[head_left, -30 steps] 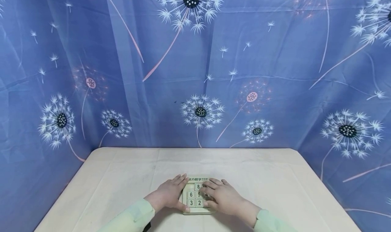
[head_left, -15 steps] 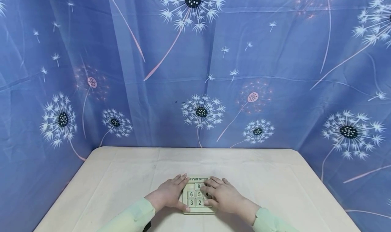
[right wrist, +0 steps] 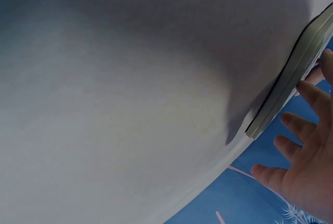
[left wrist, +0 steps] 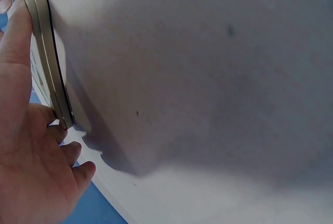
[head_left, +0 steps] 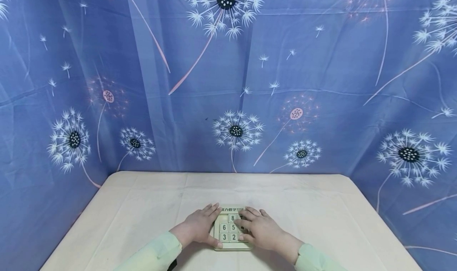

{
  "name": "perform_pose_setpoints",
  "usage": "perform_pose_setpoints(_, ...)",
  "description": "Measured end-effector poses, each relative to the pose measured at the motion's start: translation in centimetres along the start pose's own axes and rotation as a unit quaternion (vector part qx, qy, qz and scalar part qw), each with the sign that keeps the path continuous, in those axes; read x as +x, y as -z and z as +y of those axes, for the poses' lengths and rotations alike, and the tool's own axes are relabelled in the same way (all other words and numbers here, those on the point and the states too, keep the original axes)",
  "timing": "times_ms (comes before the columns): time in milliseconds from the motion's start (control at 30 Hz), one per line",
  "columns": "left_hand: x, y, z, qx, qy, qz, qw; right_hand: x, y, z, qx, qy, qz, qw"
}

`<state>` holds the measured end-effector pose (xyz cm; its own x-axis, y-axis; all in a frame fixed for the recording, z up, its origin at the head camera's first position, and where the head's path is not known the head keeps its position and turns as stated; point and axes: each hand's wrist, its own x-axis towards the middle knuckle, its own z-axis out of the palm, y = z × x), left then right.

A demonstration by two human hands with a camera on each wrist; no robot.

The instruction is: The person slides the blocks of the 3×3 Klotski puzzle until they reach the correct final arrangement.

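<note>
A pale green sliding number puzzle (head_left: 218, 219) lies flat on the table under both hands, its far edge printed with Chinese characters. Tiles 8, 6, 5, 3 and 2 are plain to see; the right fingers partly cover 7 and 4 and hide the lower right spot. The top left cell holds no tile. My left hand (head_left: 202, 225) grips the board's left side, thumb at the near corner and fingers at the far corner. My right hand (head_left: 265, 231) rests over the right column, its fingertips on the tiles. In the left wrist view, the left thumb (left wrist: 18, 37) presses on the board's rim.
The cream-covered table (head_left: 150, 195) extends behind and to both sides of the puzzle. A blue dandelion-print cloth (head_left: 200, 144) hangs along its back and both sides.
Both hands keep almost the same places on the puzzle. The right fingers shifted very slightly over the right column between the first frame and now; the visible tiles keep their order.
</note>
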<state>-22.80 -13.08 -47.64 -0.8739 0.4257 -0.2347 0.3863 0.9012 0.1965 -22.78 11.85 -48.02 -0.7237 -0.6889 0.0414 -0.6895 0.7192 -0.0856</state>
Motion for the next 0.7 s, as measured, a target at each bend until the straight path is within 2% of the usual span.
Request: perform_pose_setpoints(700, 0.09, -0.01, 0.04, -0.009, 0.0, -0.002, 1.0, 0.35, 0.01, 0.18, 0.024, -0.002, -0.003, 0.9997)
